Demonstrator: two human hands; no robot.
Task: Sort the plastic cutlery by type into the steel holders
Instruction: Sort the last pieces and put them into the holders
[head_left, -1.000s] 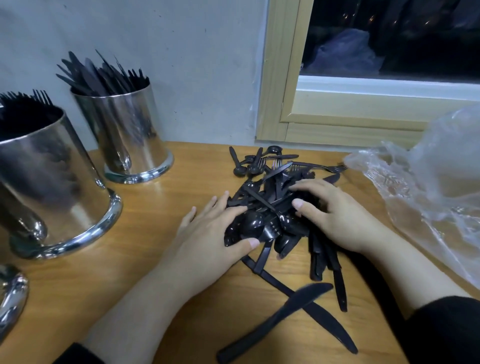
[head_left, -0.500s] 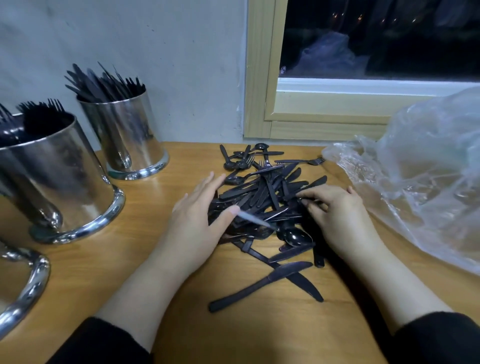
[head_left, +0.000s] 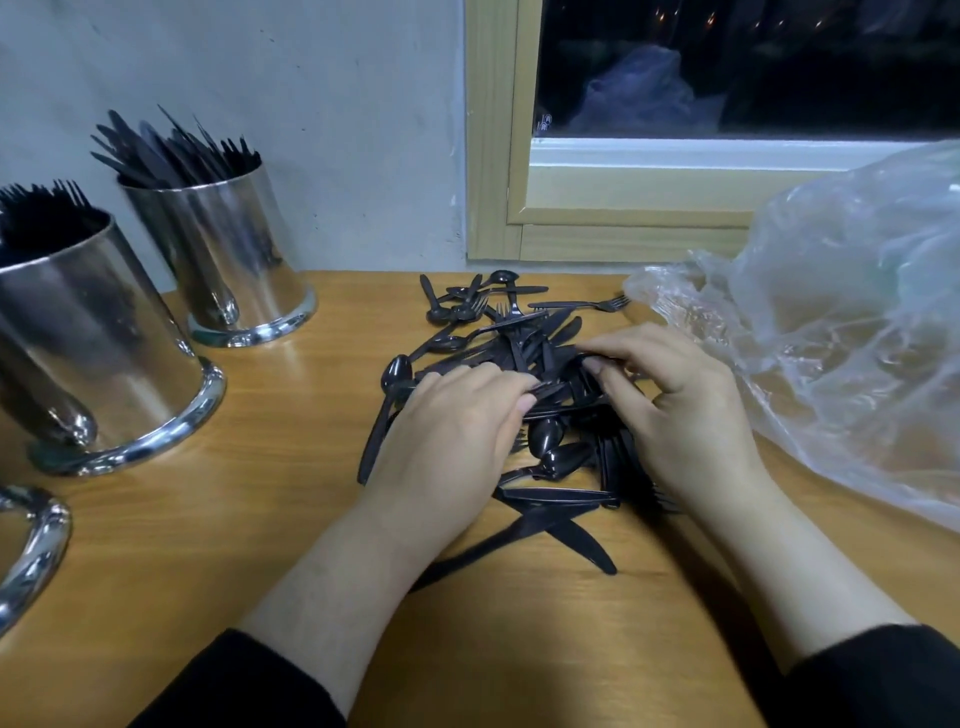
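Picking step: left hand (head_left: 457, 431) and right hand (head_left: 675, 410) pinch pieces atop the cutlery pile (head_left: 519, 395). Next: isolate one type, carry to its matching holder.

A loose pile (head_left: 519, 364) of black plastic spoons, forks and knives lies tangled on the table, with two crossed knives (head_left: 561, 525) at its near edge. At left stand shiny steel holders: one (head_left: 234, 249) holds upright knives, a nearer one (head_left: 88, 338) holds forks, and a third's rim (head_left: 36, 545) shows at the edge.
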